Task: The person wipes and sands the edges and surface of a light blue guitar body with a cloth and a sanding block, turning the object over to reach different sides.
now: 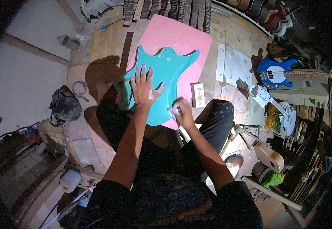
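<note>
A teal solid-body guitar body (168,70) lies on a pink board (196,42) over my lap, its two horns pointing away from me. Several small holes show near its far edge. My left hand (145,86) rests flat on the left half of the body, fingers spread, with whitish dust on the skin. At the lower right edge of the body, my right hand (182,112) is closed around a small greyish piece. Its fingers press against the rim, and I cannot make out what the piece is. A pale block (198,95) sits beside the board, right of the body.
Guitar necks (166,9) stand in a row at the far edge. To the right are a blue bass guitar (276,74), a white guitar (287,118) and a metal stand (246,133). On the left lie a black bag (65,105) and a coiled cable (80,89).
</note>
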A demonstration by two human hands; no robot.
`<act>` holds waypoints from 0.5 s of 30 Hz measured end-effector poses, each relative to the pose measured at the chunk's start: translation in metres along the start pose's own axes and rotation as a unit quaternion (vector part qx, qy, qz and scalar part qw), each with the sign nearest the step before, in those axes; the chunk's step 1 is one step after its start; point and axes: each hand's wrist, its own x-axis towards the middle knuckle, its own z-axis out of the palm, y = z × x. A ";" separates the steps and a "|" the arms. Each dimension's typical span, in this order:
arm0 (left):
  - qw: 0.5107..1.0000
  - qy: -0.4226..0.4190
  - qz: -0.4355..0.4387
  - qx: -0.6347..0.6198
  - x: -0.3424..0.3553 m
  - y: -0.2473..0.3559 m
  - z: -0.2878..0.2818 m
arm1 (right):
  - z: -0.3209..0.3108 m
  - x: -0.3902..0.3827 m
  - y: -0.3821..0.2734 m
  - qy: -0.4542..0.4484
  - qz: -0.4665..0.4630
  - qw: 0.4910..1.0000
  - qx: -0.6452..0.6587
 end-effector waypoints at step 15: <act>1.000 -0.007 -0.007 0.009 0.000 -0.001 -0.002 | -0.002 -0.004 -0.007 0.008 -0.029 1.000 0.004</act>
